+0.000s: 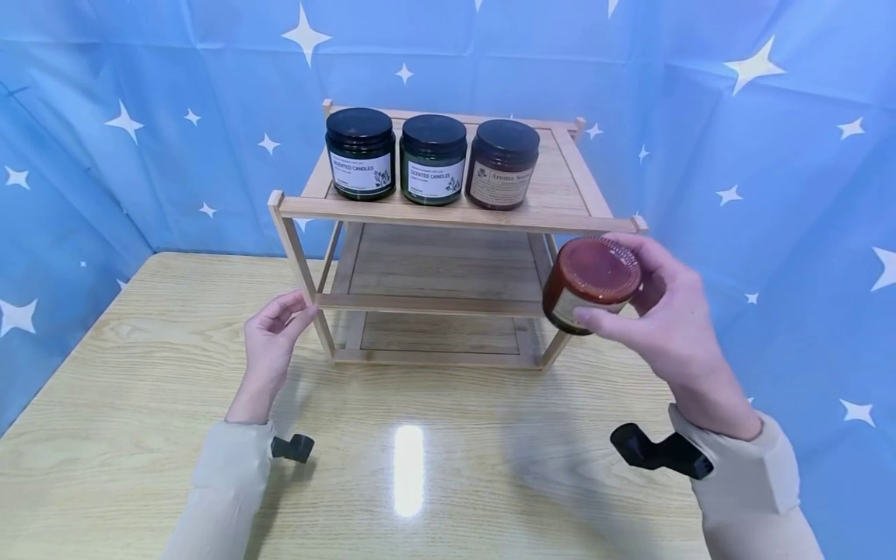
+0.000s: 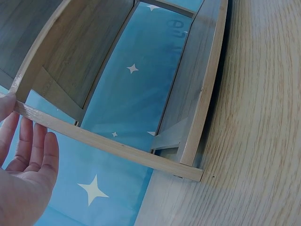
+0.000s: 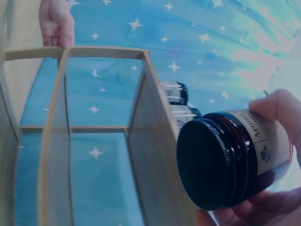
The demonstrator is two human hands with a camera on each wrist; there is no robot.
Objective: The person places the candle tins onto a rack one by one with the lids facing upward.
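My right hand (image 1: 672,319) grips a reddish-brown candle jar (image 1: 600,268) in front of the right end of the wooden rack (image 1: 448,216). The jar is tipped over, its glass base towards the head camera. Its black lid (image 3: 202,165) and cream "Aroma" label (image 3: 270,141) show in the right wrist view. With thumb and fingers, my left hand (image 1: 269,338) pinches the rack's left front post at the middle shelf (image 1: 434,304). In the left wrist view that post (image 2: 108,141) runs between the thumb and fingers (image 2: 35,146).
Three black-lidded jars stand in a row on the top shelf: two green "Scented Candles" jars (image 1: 360,155) (image 1: 432,161) and a brown "Aroma" jar (image 1: 502,165). The rack stands on a light wood table (image 1: 336,467). Behind hangs a blue star-patterned cloth (image 1: 490,54).
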